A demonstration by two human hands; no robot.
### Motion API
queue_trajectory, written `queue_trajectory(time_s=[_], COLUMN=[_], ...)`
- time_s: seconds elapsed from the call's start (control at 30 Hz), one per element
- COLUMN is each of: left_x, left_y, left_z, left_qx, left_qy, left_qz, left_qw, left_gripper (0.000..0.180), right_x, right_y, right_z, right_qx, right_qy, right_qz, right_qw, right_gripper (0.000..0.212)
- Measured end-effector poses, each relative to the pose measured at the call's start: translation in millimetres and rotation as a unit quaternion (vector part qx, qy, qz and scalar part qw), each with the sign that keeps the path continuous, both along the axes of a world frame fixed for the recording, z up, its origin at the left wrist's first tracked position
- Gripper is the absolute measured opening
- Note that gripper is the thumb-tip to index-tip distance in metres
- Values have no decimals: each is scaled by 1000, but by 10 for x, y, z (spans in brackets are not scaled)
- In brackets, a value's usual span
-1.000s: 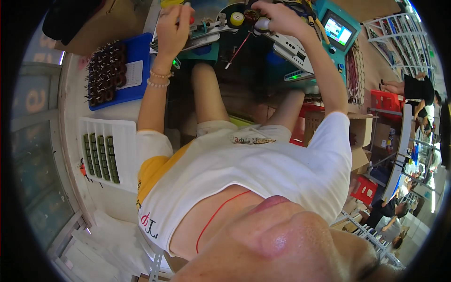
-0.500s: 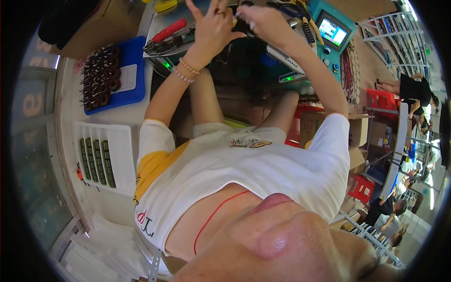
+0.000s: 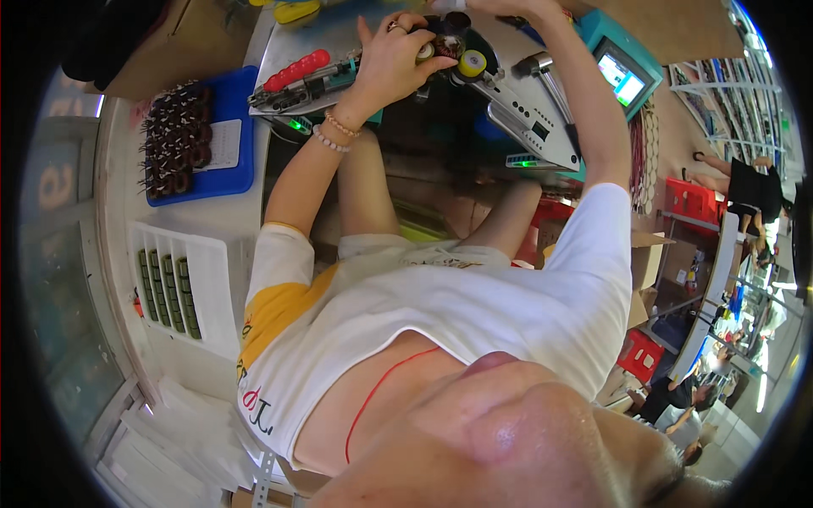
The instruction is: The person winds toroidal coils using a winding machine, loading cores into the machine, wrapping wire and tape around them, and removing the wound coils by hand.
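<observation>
My left hand (image 3: 396, 63) is curled at the near side of a winding machine (image 3: 529, 127). Its thumb and fingers close on a dark, copper-coloured wound ring coil (image 3: 449, 46) seated between small rollers. A yellow-rimmed roller (image 3: 472, 63) sits just right of the coil, and a dark round knob stands behind it. My right hand (image 3: 508, 5) reaches past the machine's far side at the top edge. Most of it is cut off there, so its fingers and anything in them are hidden.
A blue tray (image 3: 246, 173) of brown wound coils stands at left, above a white tray (image 3: 222, 284) with rows of green pieces. Red-handled pliers (image 3: 296, 71) lie left of my left hand. At right is a teal control box (image 3: 622, 63) with a lit screen.
My left hand had spread fingers and has closed on the coil. My right hand has moved up and away from it, uncovering the coil and rollers. The view has shifted slightly.
</observation>
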State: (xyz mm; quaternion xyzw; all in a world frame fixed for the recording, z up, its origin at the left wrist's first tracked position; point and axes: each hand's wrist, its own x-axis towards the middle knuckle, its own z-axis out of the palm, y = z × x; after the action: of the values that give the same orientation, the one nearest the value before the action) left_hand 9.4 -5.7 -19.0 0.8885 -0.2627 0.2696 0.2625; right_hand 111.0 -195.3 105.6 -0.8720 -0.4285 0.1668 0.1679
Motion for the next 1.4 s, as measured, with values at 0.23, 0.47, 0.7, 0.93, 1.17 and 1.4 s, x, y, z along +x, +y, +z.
queue_trajectory(time_s=[0.23, 0.47, 0.7, 0.93, 1.17, 1.4], left_x=[-644, -123, -547, 539, -148, -34], left_y=[-71, -385, -230, 196, 127, 274], left_z=[-356, -1151, -825, -21, 491, 292], left_qx=[-264, -335, -204, -459, -320, 125], left_qy=[-60, 257, 144, 734, 332, -81], left_qz=[-99, -104, -51, -416, -93, -37], left_qw=[958, 901, 967, 277, 882, 988], left_gripper=[28, 35, 40, 22, 32, 51], right_x=[-1507, -2432, -2883, -2714, -1917, -1224], right_y=[-669, -819, -1104, -1103, -617, 110], right_z=[605, 121, 114, -91, -420, -550], right_qx=[65, 16, 48, 34, 157, 68], right_qy=[-87, 68, 108, 66, -122, -400], right_qz=[-79, -107, -209, -104, -137, -93], right_qw=[991, 992, 971, 992, 970, 909], right_gripper=[28, 31, 29, 30, 29, 24])
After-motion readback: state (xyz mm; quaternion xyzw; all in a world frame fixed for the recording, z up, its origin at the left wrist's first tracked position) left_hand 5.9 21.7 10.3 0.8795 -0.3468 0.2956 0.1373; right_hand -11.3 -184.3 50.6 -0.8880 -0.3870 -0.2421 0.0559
